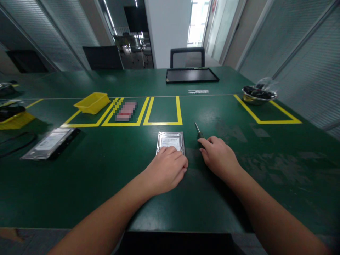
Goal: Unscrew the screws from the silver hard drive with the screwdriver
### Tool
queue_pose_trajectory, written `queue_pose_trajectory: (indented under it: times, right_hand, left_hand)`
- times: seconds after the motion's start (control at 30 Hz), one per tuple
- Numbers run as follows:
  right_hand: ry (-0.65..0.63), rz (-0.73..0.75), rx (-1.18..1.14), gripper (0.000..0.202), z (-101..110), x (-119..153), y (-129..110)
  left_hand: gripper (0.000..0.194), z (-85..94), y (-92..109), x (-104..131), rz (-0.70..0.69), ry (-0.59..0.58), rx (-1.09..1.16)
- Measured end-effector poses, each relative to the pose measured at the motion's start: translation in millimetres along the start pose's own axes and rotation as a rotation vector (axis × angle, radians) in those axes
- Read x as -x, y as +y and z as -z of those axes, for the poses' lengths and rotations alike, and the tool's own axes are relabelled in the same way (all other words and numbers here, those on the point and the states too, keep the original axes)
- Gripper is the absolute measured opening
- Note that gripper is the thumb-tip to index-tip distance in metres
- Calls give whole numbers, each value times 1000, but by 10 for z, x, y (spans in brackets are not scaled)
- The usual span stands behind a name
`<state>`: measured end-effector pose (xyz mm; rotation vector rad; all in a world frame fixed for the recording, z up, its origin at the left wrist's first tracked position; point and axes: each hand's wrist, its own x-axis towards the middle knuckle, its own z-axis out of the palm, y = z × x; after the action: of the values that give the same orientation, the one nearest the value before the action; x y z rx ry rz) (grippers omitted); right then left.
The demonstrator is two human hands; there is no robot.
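Note:
A silver hard drive (170, 138) with a white label lies flat on the green table in front of me. My left hand (171, 164) is closed over its near part, fingers curled at the right edge, so that half of the drive is hidden. To the right, my right hand (219, 152) is closed at the dark handle of a screwdriver (198, 131). Its thin metal shaft points away from me and slightly left, low over the table. Most of the handle is covered by the fingers. A gap of bare table separates the two hands.
Left lies another hard drive (50, 143). Farther back are a yellow tray (92, 102), a pixelated reddish object (126, 111) and yellow tape outlines (162, 123). A metal bowl of dark parts (259, 95) stands right; a flat black-framed panel (192, 75) lies far back.

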<state>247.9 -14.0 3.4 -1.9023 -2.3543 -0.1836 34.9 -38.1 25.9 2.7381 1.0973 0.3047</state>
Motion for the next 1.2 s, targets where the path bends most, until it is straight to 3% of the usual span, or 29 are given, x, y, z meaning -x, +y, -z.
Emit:
queue_pose_trajectory:
  times: [1.2]
  right_hand:
    - [-9, -4, -3, 34, 10, -2, -13]
  left_hand:
    - [6, -39, 70, -1, 85, 56, 14]
